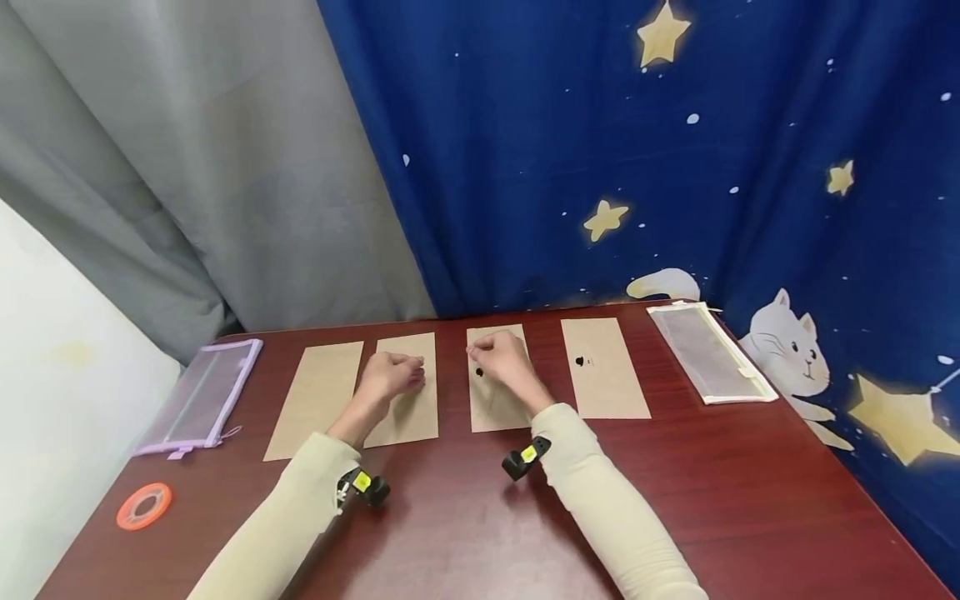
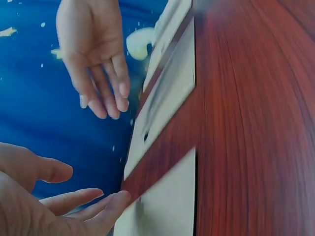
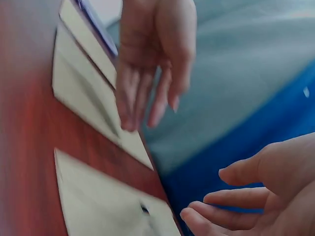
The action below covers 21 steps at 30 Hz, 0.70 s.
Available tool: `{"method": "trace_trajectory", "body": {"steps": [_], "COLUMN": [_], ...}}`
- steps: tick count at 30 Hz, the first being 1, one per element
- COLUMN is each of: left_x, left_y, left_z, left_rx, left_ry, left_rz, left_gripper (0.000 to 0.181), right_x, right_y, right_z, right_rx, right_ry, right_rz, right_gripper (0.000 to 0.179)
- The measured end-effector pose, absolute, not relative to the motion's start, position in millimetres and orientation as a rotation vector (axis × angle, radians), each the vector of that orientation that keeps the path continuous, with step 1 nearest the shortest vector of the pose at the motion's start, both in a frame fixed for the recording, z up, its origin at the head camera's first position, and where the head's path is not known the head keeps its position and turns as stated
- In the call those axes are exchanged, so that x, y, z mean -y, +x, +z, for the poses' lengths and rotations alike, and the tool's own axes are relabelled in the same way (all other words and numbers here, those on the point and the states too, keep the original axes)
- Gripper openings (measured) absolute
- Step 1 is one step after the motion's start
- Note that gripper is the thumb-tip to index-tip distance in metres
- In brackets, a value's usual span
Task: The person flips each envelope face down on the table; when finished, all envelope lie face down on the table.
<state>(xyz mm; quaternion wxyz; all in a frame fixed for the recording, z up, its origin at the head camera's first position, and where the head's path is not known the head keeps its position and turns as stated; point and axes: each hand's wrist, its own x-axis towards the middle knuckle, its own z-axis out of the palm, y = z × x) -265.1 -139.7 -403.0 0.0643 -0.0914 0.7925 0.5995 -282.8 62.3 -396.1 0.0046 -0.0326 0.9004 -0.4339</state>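
Observation:
Four beige paper sheets lie in a row on the dark red table. Over the second sheet (image 1: pixel 416 417) hovers my left hand (image 1: pixel 392 375), its fingers loosely bent and nothing in them; the left wrist view shows thumb and fingers (image 2: pixel 74 199) apart. My right hand (image 1: pixel 504 358) is above the third sheet (image 1: pixel 491 410), close to a small black mark (image 1: pixel 479 372) on it. In the right wrist view its fingers (image 3: pixel 236 196) are spread from the thumb and hold nothing. A similar black mark (image 1: pixel 580 362) shows on the fourth sheet (image 1: pixel 611 379). The first sheet (image 1: pixel 311 408) looks plain.
A purple-edged mesh pouch (image 1: pixel 202 396) lies at the table's left, with an orange ring-shaped roll (image 1: pixel 144 506) nearer me. At the back right is a white-edged mesh pouch (image 1: pixel 708 350). Grey and blue curtains (image 1: pixel 525 167) hang behind the table's far edge.

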Motion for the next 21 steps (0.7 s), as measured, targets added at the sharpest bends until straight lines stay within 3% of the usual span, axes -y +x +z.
{"method": "trace_trajectory", "body": {"steps": [11,21], "left_x": [95.1,81.9], "left_y": [-284.8,-293.6], "left_z": [-404.6,-403.2], "left_rx": [-2.025,-1.972], "left_ry": [-0.315,-0.430], "left_rz": [1.917,1.862], "left_gripper": [0.042,0.046], "right_x": [-164.8,-171.5], "right_y": [-309.9,-312.2], "right_z": [-412.4,-418.2], "right_rx": [-2.265,-2.022], "right_ry": [0.096,0.173], "right_rz": [-1.748,-1.772], "right_gripper": [0.037,0.033]}}
